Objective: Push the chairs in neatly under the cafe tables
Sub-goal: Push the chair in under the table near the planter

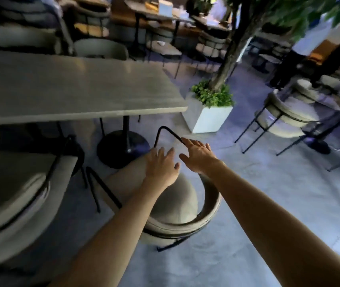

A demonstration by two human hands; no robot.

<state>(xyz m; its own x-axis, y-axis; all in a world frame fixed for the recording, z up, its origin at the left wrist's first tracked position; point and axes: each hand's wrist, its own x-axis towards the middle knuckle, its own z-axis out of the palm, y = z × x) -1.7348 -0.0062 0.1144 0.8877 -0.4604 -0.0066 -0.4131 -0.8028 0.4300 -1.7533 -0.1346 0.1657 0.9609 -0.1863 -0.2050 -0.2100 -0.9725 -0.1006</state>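
A beige upholstered chair [173, 206] with a curved back and black metal legs lies tipped on the floor in front of the grey cafe table [82, 90]. Its leg loop [165, 131] points up toward the table's black pedestal base [123, 148]. My left hand [161, 164] hovers over the chair's underside with fingers spread. Beside it, my right hand [198, 156] is also open, its fingertips touching the black leg loop. Neither hand grips anything. A second beige chair [16, 193] stands at the left, partly under the table.
A white planter [208, 117] with a tree stands just right of the table's corner. Another beige chair [285, 114] sits at a table on the right. A person's dark trousers [285, 65] show at upper right. More tables and chairs fill the back.
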